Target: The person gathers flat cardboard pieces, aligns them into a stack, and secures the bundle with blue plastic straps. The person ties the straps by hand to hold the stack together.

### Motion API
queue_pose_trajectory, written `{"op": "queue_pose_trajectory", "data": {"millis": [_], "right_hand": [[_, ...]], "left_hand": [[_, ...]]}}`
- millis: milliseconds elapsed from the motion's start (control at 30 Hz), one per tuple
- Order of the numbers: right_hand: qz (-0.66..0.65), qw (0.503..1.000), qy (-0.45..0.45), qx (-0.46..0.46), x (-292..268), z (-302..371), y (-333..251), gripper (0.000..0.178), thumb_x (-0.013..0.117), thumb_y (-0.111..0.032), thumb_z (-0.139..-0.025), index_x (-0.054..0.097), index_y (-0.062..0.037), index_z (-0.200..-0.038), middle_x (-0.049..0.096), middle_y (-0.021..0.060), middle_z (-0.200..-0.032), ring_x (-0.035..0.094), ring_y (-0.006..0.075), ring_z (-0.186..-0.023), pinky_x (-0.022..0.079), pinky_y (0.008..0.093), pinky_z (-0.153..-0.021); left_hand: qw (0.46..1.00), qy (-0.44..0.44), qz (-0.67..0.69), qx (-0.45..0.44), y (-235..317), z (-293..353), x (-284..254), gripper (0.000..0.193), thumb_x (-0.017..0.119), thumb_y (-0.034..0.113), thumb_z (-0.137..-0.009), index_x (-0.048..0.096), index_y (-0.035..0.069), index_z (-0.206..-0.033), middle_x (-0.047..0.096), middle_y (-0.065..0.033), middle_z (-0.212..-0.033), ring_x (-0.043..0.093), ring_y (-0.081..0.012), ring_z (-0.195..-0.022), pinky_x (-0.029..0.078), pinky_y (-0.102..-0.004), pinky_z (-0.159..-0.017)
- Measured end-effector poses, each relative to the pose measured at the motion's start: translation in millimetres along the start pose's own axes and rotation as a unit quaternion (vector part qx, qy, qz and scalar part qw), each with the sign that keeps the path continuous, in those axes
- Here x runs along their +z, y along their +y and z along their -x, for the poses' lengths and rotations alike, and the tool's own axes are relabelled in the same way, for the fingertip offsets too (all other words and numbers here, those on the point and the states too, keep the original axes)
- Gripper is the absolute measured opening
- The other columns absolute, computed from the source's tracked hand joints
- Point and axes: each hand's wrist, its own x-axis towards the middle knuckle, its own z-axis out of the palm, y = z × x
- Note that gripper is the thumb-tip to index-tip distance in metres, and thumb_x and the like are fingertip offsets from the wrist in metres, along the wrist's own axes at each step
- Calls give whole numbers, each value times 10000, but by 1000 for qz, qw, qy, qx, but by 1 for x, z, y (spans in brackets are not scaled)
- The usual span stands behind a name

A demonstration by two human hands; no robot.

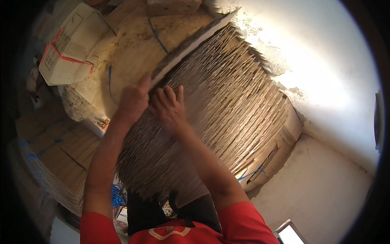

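Observation:
A thick stack of flat cardboard sheets (227, 105) stands in front of me with its many edges showing. At its far left side, one pale cardboard sheet (195, 44) leans apart from the others. My left hand (134, 102) is closed on the near end of that sheet, its thumb side toward the stack; the fingers behind it are partly hidden. Just to the right, my right hand (168, 106) lies on the edges of the stack with its fingers apart. The lower part of the stack near my body is smeared by motion.
A cardboard box with red tape (61, 57) is at the far left. Tied cardboard bundles (57, 150) lie at the left, and blue strapping (118, 196) is near my legs. A white wall (325, 73) rises on the right. Blue straps (157, 34) lie beyond the sheet.

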Motion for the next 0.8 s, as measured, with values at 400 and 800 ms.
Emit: {"op": "queue_pose_trajectory", "data": {"millis": [400,800], "right_hand": [[-6,999,43,-2,-2,2,3,312,707,-267,-751,690,-93,-1010,565,106,-1182,434,322,-1218,264,671,-1045],[-12,996,83,25,0,-2,-1,286,731,-191,-709,697,-80,-971,577,100,-1165,487,292,-1184,299,622,-1062]], "left_hand": [[998,-53,15,24,-13,-10,25,463,548,-57,-734,551,-65,-1197,645,-265,-902,651,-405,-794,525,-457,-678],[988,-75,129,29,-26,-6,28,528,644,43,-811,500,-26,-1314,625,-240,-1138,630,-324,-1042,513,-369,-857]]}}
